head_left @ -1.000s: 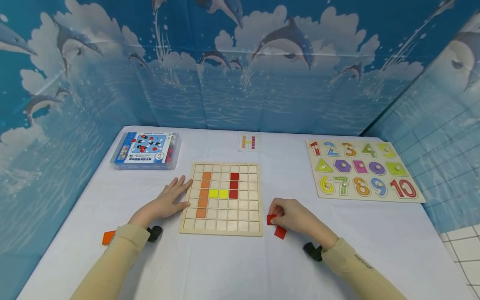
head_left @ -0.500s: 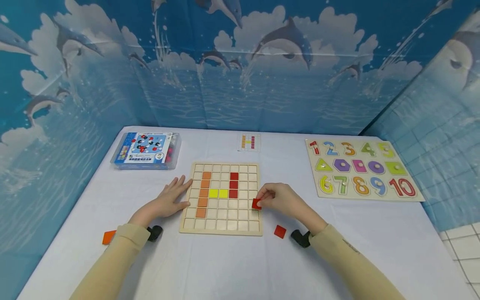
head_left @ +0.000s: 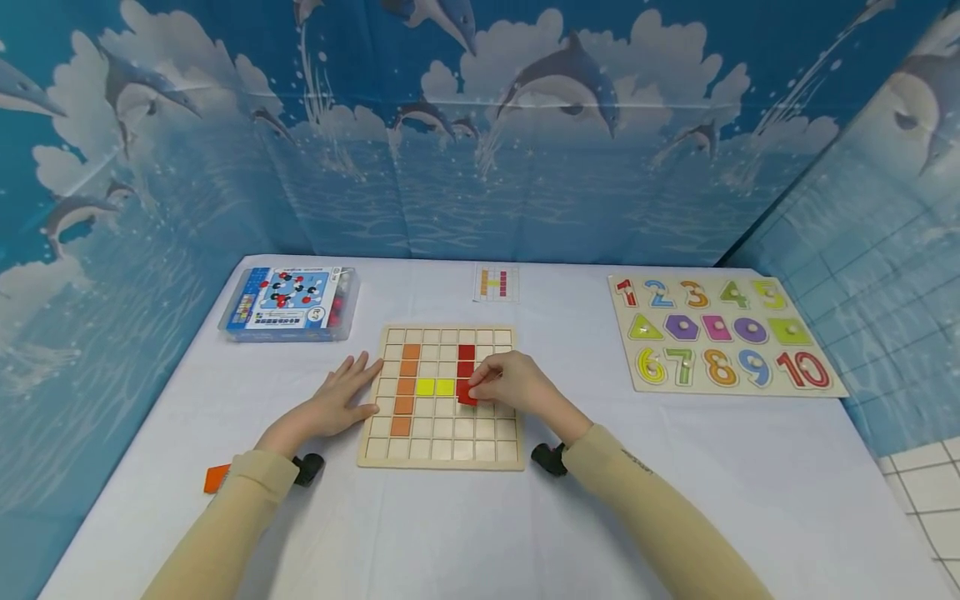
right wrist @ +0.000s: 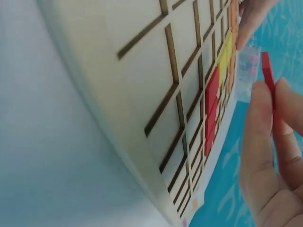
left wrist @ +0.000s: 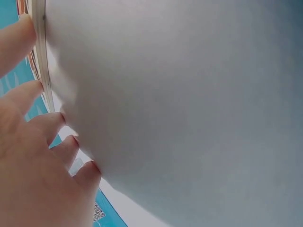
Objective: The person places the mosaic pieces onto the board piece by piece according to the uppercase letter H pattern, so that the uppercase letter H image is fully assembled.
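A square wooden grid board (head_left: 442, 450) lies on the table. Set in it are a column of orange tiles (head_left: 408, 367), two yellow tiles (head_left: 435, 387) and a column of red tiles (head_left: 467, 352). My right hand (head_left: 517, 383) pinches a loose red tile (right wrist: 268, 71) between thumb and fingertips. In the right wrist view this tile is held above the board, near the bottom of the red column. Fingers spread, my left hand (head_left: 337, 400) lies flat on the table, with thumb and fingertips touching the board's left edge.
Behind the board lies a small pattern card (head_left: 496, 283). A plastic box with a molecule picture (head_left: 288, 302) stands at the back left. To the right is a number and shape puzzle board (head_left: 720, 337). An orange piece (head_left: 216, 478) shows beside the left sleeve.
My right hand has lifted a red tile from beside the board and carried it left over the grid. The other loose red tile is now out of sight by the right arm. My left hand stays put.
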Tool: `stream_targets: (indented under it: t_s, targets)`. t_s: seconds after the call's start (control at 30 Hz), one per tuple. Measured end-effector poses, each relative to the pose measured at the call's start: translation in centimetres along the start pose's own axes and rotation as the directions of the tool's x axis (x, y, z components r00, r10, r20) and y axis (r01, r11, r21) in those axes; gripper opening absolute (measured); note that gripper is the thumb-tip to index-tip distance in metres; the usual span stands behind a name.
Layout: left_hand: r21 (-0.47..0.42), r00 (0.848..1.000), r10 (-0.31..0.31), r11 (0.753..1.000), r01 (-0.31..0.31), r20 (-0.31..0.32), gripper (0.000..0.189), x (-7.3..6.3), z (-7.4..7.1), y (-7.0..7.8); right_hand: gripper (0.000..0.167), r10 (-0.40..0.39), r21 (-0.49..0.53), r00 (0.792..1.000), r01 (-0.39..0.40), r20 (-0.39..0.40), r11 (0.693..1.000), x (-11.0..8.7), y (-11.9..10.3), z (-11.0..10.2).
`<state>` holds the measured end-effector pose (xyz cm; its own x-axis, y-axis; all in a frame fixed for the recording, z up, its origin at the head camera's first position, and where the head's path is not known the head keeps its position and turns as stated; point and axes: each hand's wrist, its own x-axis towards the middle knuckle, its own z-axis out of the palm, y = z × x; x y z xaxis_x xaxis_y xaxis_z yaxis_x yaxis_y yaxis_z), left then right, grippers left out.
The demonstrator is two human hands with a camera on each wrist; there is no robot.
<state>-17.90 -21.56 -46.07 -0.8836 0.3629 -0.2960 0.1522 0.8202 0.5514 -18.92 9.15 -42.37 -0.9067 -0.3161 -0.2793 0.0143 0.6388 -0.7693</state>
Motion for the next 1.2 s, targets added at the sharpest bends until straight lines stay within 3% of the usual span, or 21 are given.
stream_targets:
  t_s: [0.37,0.77,1.0,1.2]
  targets:
    - [-0.006,1.000,-0.003,1.000,0.003,0.002,0.074,0.0,0.1,0.0,0.005,0.047,-0.062,0.999,-0.045,0.027,0.997,0.7,-0.4,1.5]
    - [-0.008,1.000,0.004,1.000,-0.004,-0.003,0.074,-0.3,-0.1,0.1,0.018,-0.045,-0.232,0.998,0.035,-0.039,0.972,0.9,-0.6,3.0]
    - [-0.016,1.000,0.013,1.000,-0.014,-0.004,0.073,-0.2,0.0,-0.2,0.015,-0.035,-0.185,0.999,0.027,-0.039,0.982,0.6,-0.4,2.7]
    - [-0.005,1.000,0.017,1.000,-0.017,0.001,0.073,-0.1,0.0,-0.3,0.008,-0.055,-0.124,0.998,0.052,-0.022,0.991,-0.8,0.1,0.6]
